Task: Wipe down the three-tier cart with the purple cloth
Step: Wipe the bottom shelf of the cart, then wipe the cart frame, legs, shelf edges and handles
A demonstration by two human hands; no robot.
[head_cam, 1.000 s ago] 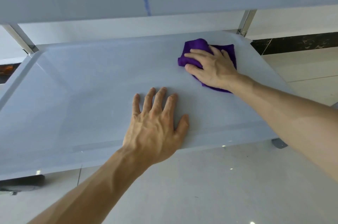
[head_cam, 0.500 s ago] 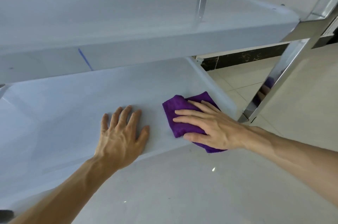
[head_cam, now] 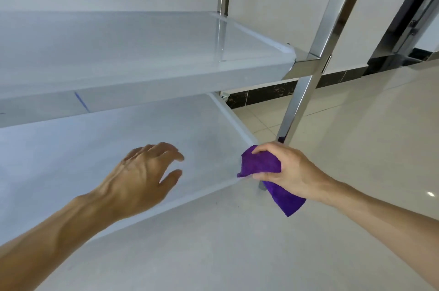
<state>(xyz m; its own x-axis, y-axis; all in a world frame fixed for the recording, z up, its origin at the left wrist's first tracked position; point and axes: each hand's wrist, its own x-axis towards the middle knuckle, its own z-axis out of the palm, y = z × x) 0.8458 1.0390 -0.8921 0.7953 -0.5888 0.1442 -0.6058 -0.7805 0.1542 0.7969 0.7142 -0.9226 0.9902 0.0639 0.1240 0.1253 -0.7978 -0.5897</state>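
The right hand [head_cam: 288, 172] gripped the one purple cloth [head_cam: 266, 172] at the front right corner of the cart's lower shelf [head_cam: 118, 148]; the cloth's long axis ran diagonally, its free end hanging down toward the floor [head_cam: 356, 148]. The left hand [head_cam: 140, 176] was above the shelf, fingers loosely spread, holding nothing. Two shelves [head_cam: 142, 58] and two metal posts [head_cam: 306, 72] were visible.

Two shelves [head_cam: 142, 53] show (one at twelve o'clock), two steel posts [head_cam: 306, 81], one purple cloth [head_cam: 261, 163], two hands [head_cam: 142, 179].
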